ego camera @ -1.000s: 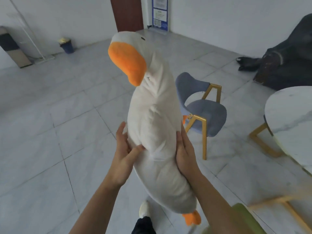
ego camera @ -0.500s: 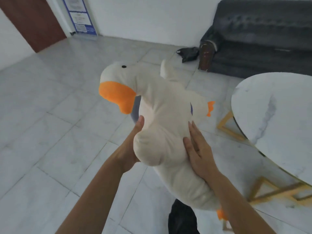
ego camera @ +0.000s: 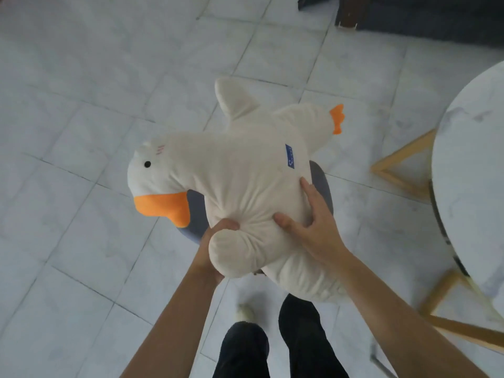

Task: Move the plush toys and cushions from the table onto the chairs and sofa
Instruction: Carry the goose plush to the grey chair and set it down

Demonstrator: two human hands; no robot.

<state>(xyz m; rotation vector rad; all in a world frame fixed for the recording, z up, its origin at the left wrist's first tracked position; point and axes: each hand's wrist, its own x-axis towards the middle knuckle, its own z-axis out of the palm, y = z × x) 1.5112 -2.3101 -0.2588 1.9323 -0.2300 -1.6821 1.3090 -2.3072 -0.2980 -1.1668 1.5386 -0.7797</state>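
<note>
A big white plush goose [ego camera: 240, 170] with an orange beak lies flat over the blue-grey chair [ego camera: 195, 219], head to the left, orange foot at the upper right. Most of the chair is hidden beneath it. My left hand [ego camera: 218, 236] grips the near wing from below on the left. My right hand [ego camera: 308, 222] presses on the body's near right side, fingers spread over the fabric. The round white marble table [ego camera: 469, 192] stands at the right edge. A strip of the dark sofa [ego camera: 425, 20] shows at the top right.
Gold table legs [ego camera: 403, 170] reach onto the tiled floor at the right, close to the chair. My legs in dark trousers [ego camera: 272, 342] stand just behind the chair. A dark object [ego camera: 313, 1] lies on the floor by the sofa.
The goose has come down from chest height onto the chair seat and turned flat, head left. My view has tilted down; both hands keep their hold.
</note>
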